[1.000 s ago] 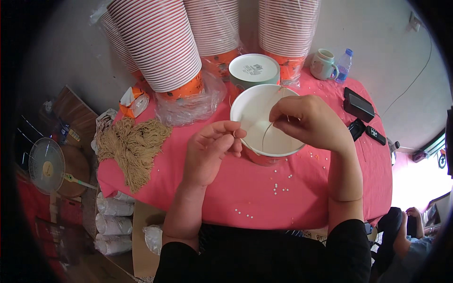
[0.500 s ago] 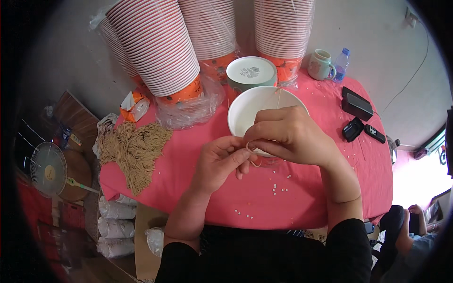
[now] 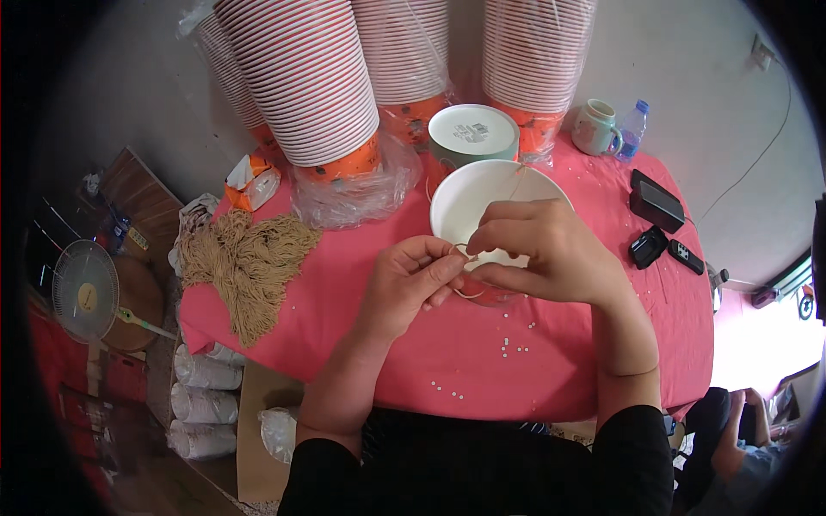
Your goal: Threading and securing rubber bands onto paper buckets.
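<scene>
Between the thumb and fingers of my left hand (image 3: pixel 413 277) a thin beige string (image 3: pixel 470 296) is pinched, its curved ends showing past the fingertips. Just to the right, my right hand (image 3: pixel 544 251) hovers with thumb and index finger parted, their tips close to the string. Both hands are over the near rim of a paper bucket (image 3: pixel 456 202) with a white inside, and they cover part of it. Across that bucket's far rim runs another thin strand. A thick bundle of beige strings (image 3: pixel 249 262) lies on the left of the table.
Tall nested stacks of orange-and-white paper buckets (image 3: pixel 301 77) stand at the back, beside an upturned bucket (image 3: pixel 473 133). Small white dots (image 3: pixel 506 348) are scattered on the pink tablecloth (image 3: pixel 387 353). A mug (image 3: pixel 595 127), bottle (image 3: pixel 635 129) and black case (image 3: pixel 656 199) sit right. Another person (image 3: pixel 736 447) is at lower right.
My right thumb and index finger have parted from the string, which they were pinching. My left hand still holds it. The whole view has shifted slightly.
</scene>
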